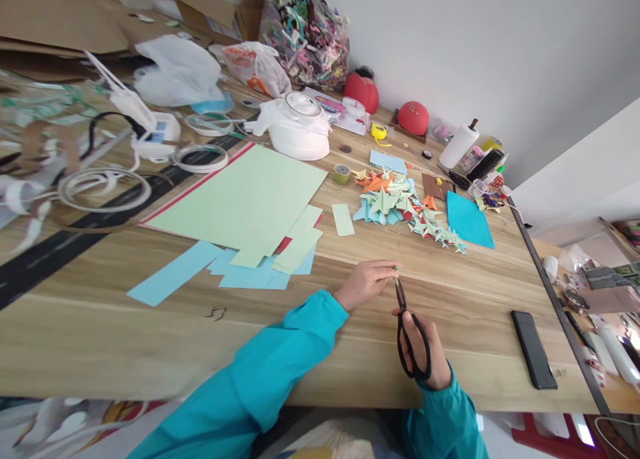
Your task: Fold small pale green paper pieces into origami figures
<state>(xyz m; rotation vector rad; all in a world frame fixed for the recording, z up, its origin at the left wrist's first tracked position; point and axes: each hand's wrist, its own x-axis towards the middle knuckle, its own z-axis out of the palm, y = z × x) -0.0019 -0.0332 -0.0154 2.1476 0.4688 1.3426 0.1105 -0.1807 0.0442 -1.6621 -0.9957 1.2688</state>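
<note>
My left hand pinches a small piece of pale green paper between its fingertips; most of the piece is hidden. Black-handled scissors are in my right hand, whose fingers pass through the handle loops. The blades point away from me and their tips meet the paper at my left fingertips. Beyond my hands lies a pile of folded paper stars in green, blue and orange. A single pale green paper strip rests left of that pile.
Left of my hands are large green sheets and blue paper strips. A black phone lies near the right table edge, and a turquoise sheet behind it. Cables, a tape roll and bags fill the far left and back.
</note>
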